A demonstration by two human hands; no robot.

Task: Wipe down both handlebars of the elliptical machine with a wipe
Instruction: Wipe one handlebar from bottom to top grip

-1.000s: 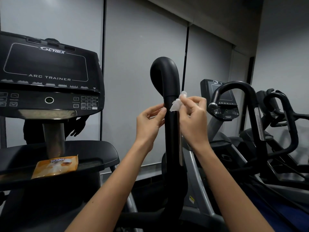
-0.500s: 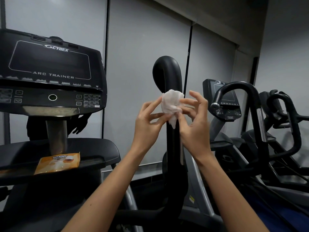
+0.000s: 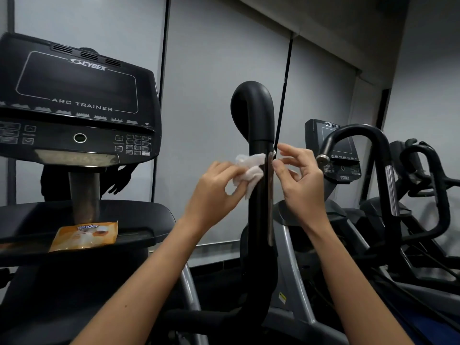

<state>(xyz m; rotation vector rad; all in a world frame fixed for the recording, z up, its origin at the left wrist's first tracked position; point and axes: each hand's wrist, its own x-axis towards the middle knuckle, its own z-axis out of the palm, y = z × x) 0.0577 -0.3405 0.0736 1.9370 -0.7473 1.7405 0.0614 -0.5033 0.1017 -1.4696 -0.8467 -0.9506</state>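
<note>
At centre, head view: black handlebar stands upright at 12 o'clock from the hands, its top bent over in a hook toward 9 o'clock.
Bar surface: matte black and smooth. A narrow metal strip runs down its 3 o'clock side.
Wipe: white and crumpled, lying against the bar's 9 o'clock side just below the hook, one corner hanging down.
Left hand: fingers curled, pinching the wipe and holding it to the bar.
Right hand: holds nothing. Fingers are spread and loosely bent, tips just beside the strip at the bar's 3 o'clock side. Whether they touch it, I cannot tell.
Console: at 9 o'clock from the bar, black, marked CYBEX and ARC TRAINER. The screen is dark, with a keypad below it.
Shelf: black, under the console at 8 o'clock. It is glossy enough to show a dull sheen.
Pack: orange, flat on the shelf, with the word Tender on it.
Wall: pale grey panels behind the machines, split by dark vertical lines.
Second machine: at 3 o'clock, with a looped black bar and a small dark console. More black frames stand behind it.
Room: dim, with even light on the panels.
</note>
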